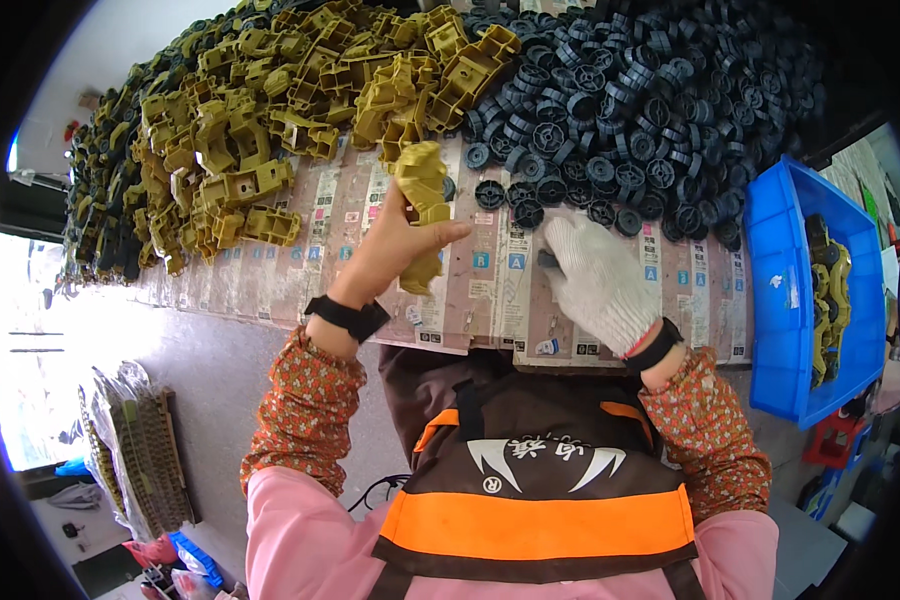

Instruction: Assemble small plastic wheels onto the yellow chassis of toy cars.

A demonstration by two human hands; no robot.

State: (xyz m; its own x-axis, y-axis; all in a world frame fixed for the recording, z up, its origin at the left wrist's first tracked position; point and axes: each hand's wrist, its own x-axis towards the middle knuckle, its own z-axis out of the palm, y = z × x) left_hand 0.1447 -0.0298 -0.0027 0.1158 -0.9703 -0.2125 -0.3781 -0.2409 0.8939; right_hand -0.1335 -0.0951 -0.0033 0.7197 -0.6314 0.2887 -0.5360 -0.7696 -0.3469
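Observation:
My bare left hand (395,245) is closed round a yellow plastic toy vehicle body (422,180), held upright above the cardboard-covered table. In a white knitted glove, my right hand (600,275) is closed, with a small dark piece (548,259) showing at its fingertips; it looks like a toy wheel seen edge-on. Just beyond the gloved fingers lies the front edge of a big heap of dark grey toy wheels (610,110). Past my left hand, a pile of yellow vehicle bodies (260,110) covers the far left of the table.
Vehicles with dark wheels fitted (115,190) are heaped at the far left edge. A blue plastic bin (785,300) on the right holds several yellow vehicles (828,300). Flattened printed cardboard (480,300) covers the tabletop. Plastic-wrapped goods (135,440) stand on the floor at lower left.

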